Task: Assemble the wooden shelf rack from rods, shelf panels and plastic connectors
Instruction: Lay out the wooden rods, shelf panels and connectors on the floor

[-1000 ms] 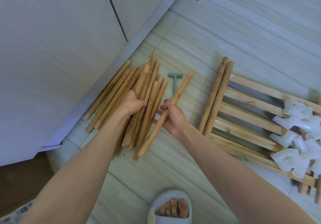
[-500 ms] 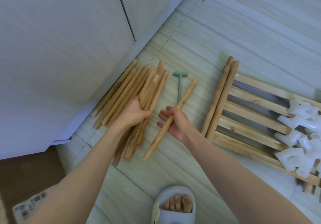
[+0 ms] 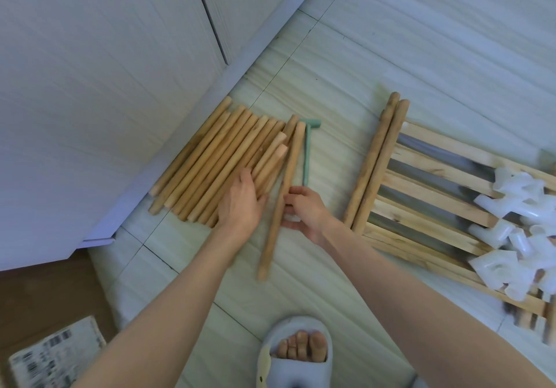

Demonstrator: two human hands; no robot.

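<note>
sorting continues: left hand (image 3: 240,199) presses flat on the rod pile (image 3: 216,165), right hand (image 3: 304,210) pinches one rod (image 3: 282,198), next laid toward nine o'clock.

Rod bundle (image 3: 210,165) now spread flat; single rod (image 3: 281,198) alongside.

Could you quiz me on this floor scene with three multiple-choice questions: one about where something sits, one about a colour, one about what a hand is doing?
1. Where do the white plastic connectors lie?
A on the slatted shelf panel
B against the cabinet
C beside the slipper

2. What colour is the small T-shaped tool?
A red
B green
C black

3. What is the right hand doing?
A resting flat
B pointing upward
C holding one wooden rod

Answers: A, they sit heaped on the slats; B, it is pale green; C, fingers meet the rod apart from the pile.
</note>
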